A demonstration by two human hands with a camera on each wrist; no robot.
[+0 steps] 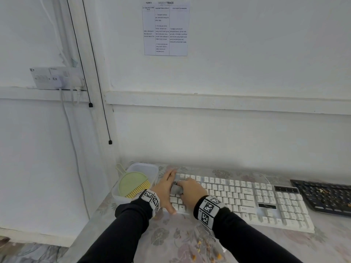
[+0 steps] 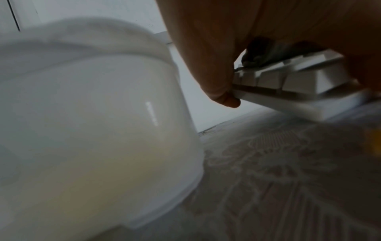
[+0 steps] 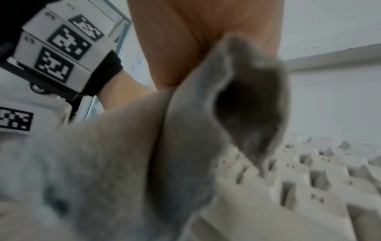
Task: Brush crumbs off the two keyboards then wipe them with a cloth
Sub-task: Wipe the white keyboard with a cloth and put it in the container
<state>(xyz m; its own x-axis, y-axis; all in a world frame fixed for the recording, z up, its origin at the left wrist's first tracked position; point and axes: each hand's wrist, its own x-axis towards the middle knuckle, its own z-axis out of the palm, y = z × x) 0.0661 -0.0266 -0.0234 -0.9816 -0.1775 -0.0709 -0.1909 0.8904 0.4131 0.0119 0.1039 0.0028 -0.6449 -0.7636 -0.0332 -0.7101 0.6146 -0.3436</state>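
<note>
Seen from the head camera, two arms in black sleeves reach over a table covered by a floral cloth. The right hand lies palm down on the left part of a white keyboard, its fingers curled over a bunched grey cloth and pressing it onto the keys; in the right wrist view the cloth fills most of the picture, one loose fold touching the white keys. The left hand holds the keyboard's left end, fingers straight and close together along the far corner and the thumb stretched back to the near corner. In the left wrist view the thumb tip touches the keyboard's edge, and a bit of the cloth shows on the keys above. Just left of the keyboard stands a translucent plastic box, its wall close beside the left hand; inside lie a pale green brush with yellow bristles and, behind it, a part of a matching pale green handle. A black keyboard lies at the right edge of the table, near the white one but apart from it, with pale crumbs scattered on its keys. Some yellow crumbs lie on the floral cloth between the forearms. A printed sheet is stuck to the white wall, and a wall socket with plugs sits at the left.
</note>
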